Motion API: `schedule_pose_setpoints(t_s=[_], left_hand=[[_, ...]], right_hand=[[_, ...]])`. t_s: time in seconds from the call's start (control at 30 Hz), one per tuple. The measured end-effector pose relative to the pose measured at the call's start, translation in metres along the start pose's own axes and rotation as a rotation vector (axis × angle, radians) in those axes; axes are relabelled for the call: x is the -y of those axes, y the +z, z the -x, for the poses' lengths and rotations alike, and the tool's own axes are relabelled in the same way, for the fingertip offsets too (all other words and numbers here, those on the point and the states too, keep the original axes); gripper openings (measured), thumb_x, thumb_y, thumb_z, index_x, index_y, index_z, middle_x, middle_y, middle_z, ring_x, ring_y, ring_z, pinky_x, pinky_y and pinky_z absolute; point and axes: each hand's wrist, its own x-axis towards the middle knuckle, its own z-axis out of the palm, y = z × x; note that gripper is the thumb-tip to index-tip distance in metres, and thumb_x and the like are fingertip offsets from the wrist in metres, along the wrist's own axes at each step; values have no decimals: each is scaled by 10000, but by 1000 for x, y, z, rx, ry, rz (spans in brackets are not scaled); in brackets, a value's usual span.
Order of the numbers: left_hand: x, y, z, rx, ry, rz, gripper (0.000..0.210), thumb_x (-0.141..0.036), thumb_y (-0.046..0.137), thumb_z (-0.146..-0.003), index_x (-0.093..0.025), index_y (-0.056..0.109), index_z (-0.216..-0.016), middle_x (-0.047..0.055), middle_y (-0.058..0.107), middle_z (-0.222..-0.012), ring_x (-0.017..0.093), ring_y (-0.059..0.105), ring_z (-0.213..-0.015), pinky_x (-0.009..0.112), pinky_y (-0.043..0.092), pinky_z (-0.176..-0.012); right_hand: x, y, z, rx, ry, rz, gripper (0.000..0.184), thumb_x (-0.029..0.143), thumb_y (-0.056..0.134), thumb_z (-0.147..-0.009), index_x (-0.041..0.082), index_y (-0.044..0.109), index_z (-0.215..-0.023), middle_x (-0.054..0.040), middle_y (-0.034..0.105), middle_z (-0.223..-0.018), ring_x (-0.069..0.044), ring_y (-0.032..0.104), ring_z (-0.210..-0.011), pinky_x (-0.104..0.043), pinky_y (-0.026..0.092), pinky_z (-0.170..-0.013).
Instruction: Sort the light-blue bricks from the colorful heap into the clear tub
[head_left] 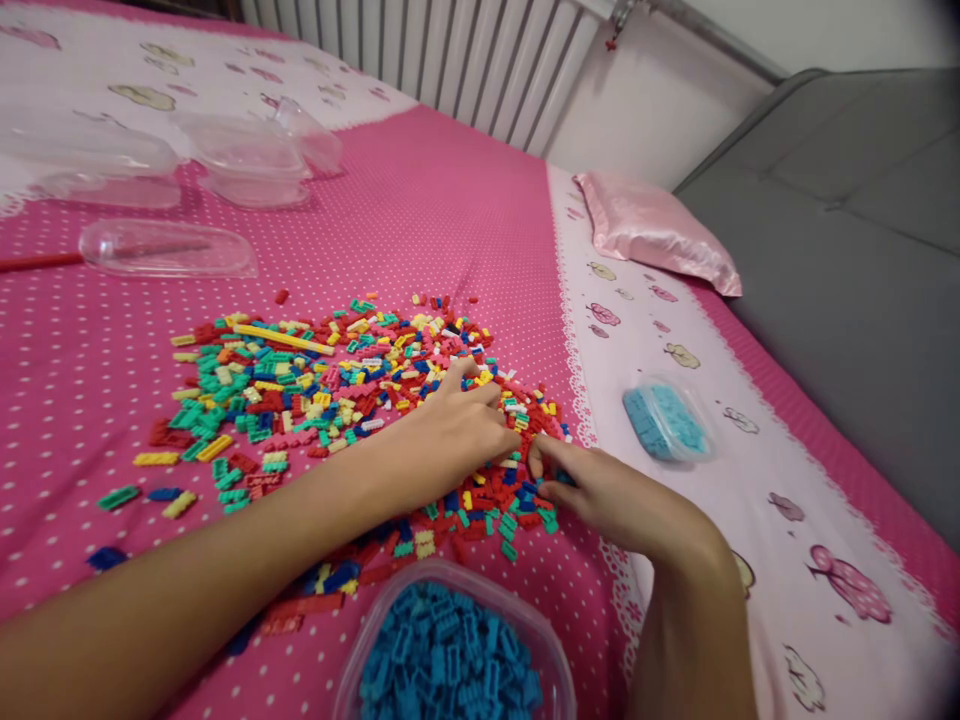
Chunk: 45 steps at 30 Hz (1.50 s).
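A wide pile of small toy building bricks (pixel 292 400) in red, green, yellow, blue and pink lies on the bed. My left hand (pixel 457 425) rests palm down on its right part, fingers stretched and apart. Beside it, at the pile's right edge, my right hand (pixel 592 490) has its fingers and thumb curled inward. A bit of blue shows in the gap between them, but what they hold is hidden. Close to me stands a clear plastic tub (pixel 559 660) full of blue bricks (pixel 450 660), its near side cut off by the frame.
A smaller clear box of light blue bricks (pixel 667 420) sits on the right. Clear containers (pixel 244 150) and a clear lid (pixel 169 248) with a red stick (pixel 41 262) lie at the far left. A pink pillow (pixel 652 230) lies by the grey headboard (pixel 840 220); a radiator (pixel 450 60) stands behind.
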Motion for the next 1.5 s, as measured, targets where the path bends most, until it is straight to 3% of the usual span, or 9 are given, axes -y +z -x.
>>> schedule_pose_setpoints(t_s=[0.27,0.53,0.67,0.73,0.83,1.0,1.1,1.3,1.5], left_hand=[[6,-7,2,24,-117,110,62,-155,627,-861,-204,650,-831,-2,663,-789,181,534,-881,435,232,-1048],[5,-17,-3,-93,-388,321,63,-139,680,-782,-172,632,-808,-15,662,-782,153,585,-768,318,376,-806],[11,-20,-6,-204,-535,519,76,-131,714,-751,-156,655,-792,-2,687,-799,138,617,-763,260,421,-716],[16,-20,-6,-259,-579,640,100,-143,732,-733,-148,642,-778,1,680,-794,132,625,-753,259,453,-721],[22,-18,-6,-322,-629,839,177,-199,759,-718,-142,605,-786,-2,650,-789,122,621,-720,251,478,-683],[22,-19,-6,-349,-685,958,267,-187,791,-679,-136,607,-866,-30,608,-749,75,565,-630,198,440,-578],[20,-20,-6,-290,-696,960,193,-185,769,-703,-130,653,-847,-19,620,-720,77,566,-606,199,433,-562],[19,-20,-7,-240,-676,976,113,-167,761,-710,-129,699,-797,15,693,-767,111,634,-656,217,471,-589],[19,-17,-8,-192,-656,1042,102,-143,747,-726,-122,696,-813,29,721,-769,134,678,-706,229,517,-650]], right_hand=[[-10,-9,5,-158,-99,-432,203,419,448,-999,241,430,-903,20,438,-792,-157,418,-739,-286,347,-698],[1,-10,-18,-139,-374,-1396,119,238,569,-813,223,472,-878,45,378,-628,-100,228,-526,-182,190,-451],[1,-15,-21,-170,-332,-1574,149,229,596,-748,171,574,-884,30,393,-671,-70,254,-524,-136,184,-414],[-2,-17,-19,-241,-277,-1481,176,328,647,-780,161,601,-807,33,395,-666,-53,212,-496,-144,139,-390],[-8,-16,-15,-356,-174,-1053,333,461,698,-811,163,632,-680,52,355,-572,-52,201,-465,-176,162,-394],[-11,-12,-8,-215,-113,-398,273,428,657,-868,182,747,-790,-35,673,-762,-161,586,-761,-277,443,-719],[-13,-11,-6,-94,-63,-260,214,378,664,-854,192,767,-882,-29,691,-798,-165,578,-740,-293,423,-693],[-9,-10,-7,-93,3,-130,195,278,712,-801,178,772,-958,32,521,-646,-107,428,-586,-264,316,-564],[-4,-10,-5,-109,13,-138,147,266,732,-787,186,768,-904,4,649,-717,-127,520,-658,-260,364,-606]])
